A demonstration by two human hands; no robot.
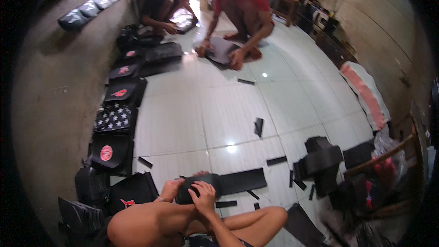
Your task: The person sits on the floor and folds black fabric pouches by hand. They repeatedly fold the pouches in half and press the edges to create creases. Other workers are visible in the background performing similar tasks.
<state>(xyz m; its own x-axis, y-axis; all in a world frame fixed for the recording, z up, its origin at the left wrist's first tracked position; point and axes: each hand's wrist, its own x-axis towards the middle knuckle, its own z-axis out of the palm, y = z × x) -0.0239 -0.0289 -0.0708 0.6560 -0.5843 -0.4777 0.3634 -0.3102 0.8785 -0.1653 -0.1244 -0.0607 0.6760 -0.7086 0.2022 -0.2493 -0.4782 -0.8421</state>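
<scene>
A folded piece of black sheet material point(211, 184), which looks like leather or vinyl, lies low over the floor in front of my crossed legs. At its left end my left hand point(171, 189) grips the edge, its fingers partly hidden. My right hand point(204, 196) presses on the near side of the same piece with bent fingers. A long flat black strip point(247, 180) stretches to the right from beneath or beside it; I cannot tell whether the two are joined. Small black offcuts lie close by, one of them a short strip point(227, 204) beside my right shin.
Along the left wall runs a row of black flaps or bags with prints, including a star-patterned one point(113, 117). Stacked black pieces point(318, 160) stand to the right, near a white-and-pink sack point(364, 93). Ahead, a person in red point(244, 4) handles a dark sheet point(221, 51); another person crouches behind.
</scene>
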